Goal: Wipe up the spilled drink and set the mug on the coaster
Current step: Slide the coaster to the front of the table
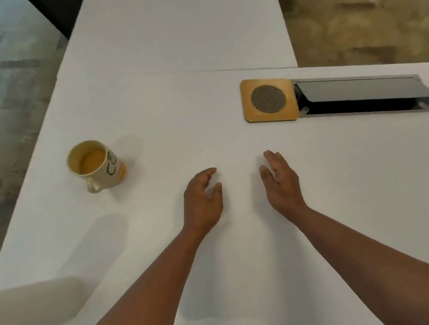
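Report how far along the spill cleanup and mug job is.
Done: no spill shows on the white table; whether it was wiped cannot be told. In hand: nothing; the left hand and right hand hover open and empty. Left: the mug, holding drink, stands apart from the empty coaster.

The mug point(96, 164) carries large dark letters on its cream side, beginning with a "C"; the rest is cut off by the curve and cannot be read. No other text is visible.
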A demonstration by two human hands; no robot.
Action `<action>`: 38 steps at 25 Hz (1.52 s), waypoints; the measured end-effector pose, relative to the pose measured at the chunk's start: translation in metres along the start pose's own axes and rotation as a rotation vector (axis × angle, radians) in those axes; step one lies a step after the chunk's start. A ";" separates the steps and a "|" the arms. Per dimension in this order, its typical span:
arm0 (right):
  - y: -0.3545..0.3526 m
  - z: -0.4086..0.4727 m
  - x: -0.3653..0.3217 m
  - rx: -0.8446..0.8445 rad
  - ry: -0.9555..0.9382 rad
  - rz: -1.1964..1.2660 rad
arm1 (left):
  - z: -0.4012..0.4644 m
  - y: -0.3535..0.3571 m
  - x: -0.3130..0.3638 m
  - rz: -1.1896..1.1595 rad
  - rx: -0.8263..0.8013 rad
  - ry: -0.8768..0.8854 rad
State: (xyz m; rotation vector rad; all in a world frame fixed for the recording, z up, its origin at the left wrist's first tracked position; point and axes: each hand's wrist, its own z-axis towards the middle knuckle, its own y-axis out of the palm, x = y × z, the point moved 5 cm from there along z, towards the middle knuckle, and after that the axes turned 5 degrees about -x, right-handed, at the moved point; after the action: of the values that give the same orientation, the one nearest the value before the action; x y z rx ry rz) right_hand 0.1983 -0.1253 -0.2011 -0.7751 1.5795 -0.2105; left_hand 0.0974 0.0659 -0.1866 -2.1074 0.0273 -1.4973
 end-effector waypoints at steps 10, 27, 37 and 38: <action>-0.088 0.092 0.042 0.169 0.007 -0.172 | 0.115 0.084 0.064 0.161 0.045 0.172; -0.087 0.125 0.034 0.171 -0.111 -0.442 | 0.155 0.101 0.091 0.227 0.183 0.282; -0.055 0.005 0.040 0.198 -0.142 -0.281 | 0.031 0.069 0.039 0.167 0.181 0.204; -0.051 -0.010 0.040 0.200 -0.132 -0.280 | 0.015 0.065 0.031 0.171 0.178 0.188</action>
State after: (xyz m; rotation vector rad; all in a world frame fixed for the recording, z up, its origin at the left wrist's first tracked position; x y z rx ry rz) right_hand 0.2076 -0.1902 -0.2034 -0.8333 1.2996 -0.5035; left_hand 0.1414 0.0067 -0.1915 -1.7741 0.1347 -1.5300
